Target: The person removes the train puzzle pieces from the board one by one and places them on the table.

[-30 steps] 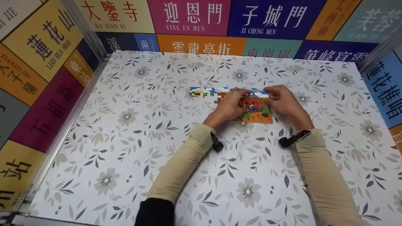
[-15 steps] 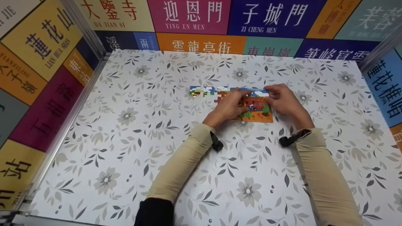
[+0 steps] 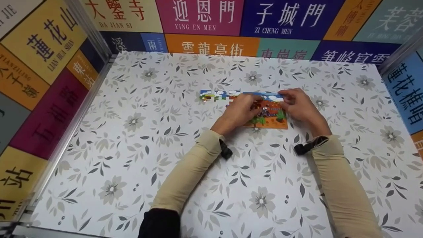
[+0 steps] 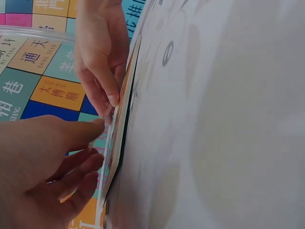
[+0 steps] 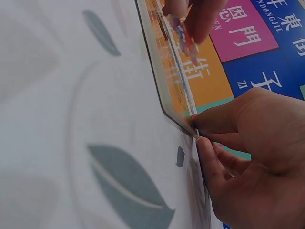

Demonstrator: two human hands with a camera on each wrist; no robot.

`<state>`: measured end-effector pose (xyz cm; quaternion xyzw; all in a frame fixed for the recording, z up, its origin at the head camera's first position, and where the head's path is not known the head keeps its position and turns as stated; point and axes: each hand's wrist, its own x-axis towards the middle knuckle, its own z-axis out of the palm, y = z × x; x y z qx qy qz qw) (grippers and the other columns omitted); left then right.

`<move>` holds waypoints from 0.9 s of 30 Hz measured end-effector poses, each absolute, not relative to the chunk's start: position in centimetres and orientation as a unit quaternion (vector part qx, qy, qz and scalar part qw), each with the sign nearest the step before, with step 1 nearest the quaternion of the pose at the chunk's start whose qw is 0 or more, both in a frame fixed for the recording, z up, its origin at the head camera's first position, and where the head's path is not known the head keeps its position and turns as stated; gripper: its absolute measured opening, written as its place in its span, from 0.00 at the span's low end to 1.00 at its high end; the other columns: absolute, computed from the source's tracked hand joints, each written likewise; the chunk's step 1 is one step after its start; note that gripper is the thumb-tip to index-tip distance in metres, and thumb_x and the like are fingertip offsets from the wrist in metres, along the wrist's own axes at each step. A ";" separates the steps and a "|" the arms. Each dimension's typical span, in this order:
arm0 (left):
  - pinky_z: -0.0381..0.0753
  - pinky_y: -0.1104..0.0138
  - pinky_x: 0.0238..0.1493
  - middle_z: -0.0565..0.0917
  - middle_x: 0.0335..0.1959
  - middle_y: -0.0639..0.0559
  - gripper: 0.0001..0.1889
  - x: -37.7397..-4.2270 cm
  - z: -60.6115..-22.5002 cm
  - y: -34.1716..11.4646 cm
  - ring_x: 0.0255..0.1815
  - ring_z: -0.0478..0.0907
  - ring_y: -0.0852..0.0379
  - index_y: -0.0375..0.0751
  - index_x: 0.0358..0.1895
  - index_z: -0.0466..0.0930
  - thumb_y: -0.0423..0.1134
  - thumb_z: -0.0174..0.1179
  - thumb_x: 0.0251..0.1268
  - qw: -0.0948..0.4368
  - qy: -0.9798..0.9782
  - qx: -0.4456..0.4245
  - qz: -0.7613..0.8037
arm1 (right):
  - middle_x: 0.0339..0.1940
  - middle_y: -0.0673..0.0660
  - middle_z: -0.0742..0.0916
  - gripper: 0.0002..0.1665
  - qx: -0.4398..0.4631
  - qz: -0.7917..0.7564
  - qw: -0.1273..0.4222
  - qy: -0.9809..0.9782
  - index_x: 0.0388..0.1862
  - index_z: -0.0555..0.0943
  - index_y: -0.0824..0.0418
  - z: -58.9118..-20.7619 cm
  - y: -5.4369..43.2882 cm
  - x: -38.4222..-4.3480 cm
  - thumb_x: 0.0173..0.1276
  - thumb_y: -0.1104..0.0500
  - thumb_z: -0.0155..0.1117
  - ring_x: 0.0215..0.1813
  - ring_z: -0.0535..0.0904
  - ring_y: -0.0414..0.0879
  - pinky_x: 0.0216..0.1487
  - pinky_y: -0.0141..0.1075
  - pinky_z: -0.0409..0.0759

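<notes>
A partly assembled jigsaw puzzle (image 3: 272, 124) with blue sky along its top and orange ground below lies flat on the table. My left hand (image 3: 239, 111) is over its left part and hides some of the picture. In the right wrist view, a small colourful puzzle piece (image 5: 185, 40) is pinched between the left fingers, just above the puzzle surface. My right hand (image 3: 300, 104) holds the puzzle's right edge near the upper corner, with thumb and index finger (image 5: 217, 119) pinching its thin border.
A narrow strip of joined pieces (image 3: 213, 96) extends left from the puzzle's top. White floral paper (image 3: 132, 158) covers the table. Colourful panels with lettering (image 3: 201, 16) stand along the back and both sides.
The left hand and forearm have shifted very slightly left, and the left fingers have turned a little over the puzzle. My right hand stays at the right edge.
</notes>
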<state>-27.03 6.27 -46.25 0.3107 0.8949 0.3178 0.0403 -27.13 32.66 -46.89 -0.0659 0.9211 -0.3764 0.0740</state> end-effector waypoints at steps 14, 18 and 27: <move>0.84 0.66 0.49 0.89 0.64 0.52 0.24 -27.5 -45.2 3.1 0.51 0.87 0.60 0.50 0.73 0.83 0.50 0.67 0.79 -0.014 0.902 0.263 0.342 | 0.75 0.70 0.72 0.30 -0.042 -0.383 0.086 0.919 0.81 0.74 0.62 -47.0 32.5 -27.1 0.82 0.62 0.61 0.75 0.75 0.65 0.79 0.59 0.72; 0.86 0.68 0.54 0.88 0.67 0.53 0.25 -27.1 -44.6 2.1 0.55 0.87 0.61 0.50 0.74 0.82 0.50 0.67 0.79 -0.028 0.902 0.263 0.342 | 0.75 0.69 0.72 0.31 -0.034 -0.382 0.087 0.920 0.81 0.74 0.61 -47.1 32.4 -27.1 0.82 0.62 0.61 0.73 0.76 0.63 0.79 0.58 0.72; 0.87 0.68 0.56 0.88 0.67 0.54 0.24 -26.3 -44.1 -0.2 0.55 0.88 0.61 0.50 0.73 0.82 0.50 0.67 0.79 -0.061 0.898 0.276 0.337 | 0.77 0.69 0.71 0.30 -0.040 -0.380 0.087 0.920 0.81 0.74 0.60 -46.9 32.5 -27.1 0.83 0.61 0.62 0.75 0.74 0.63 0.80 0.59 0.71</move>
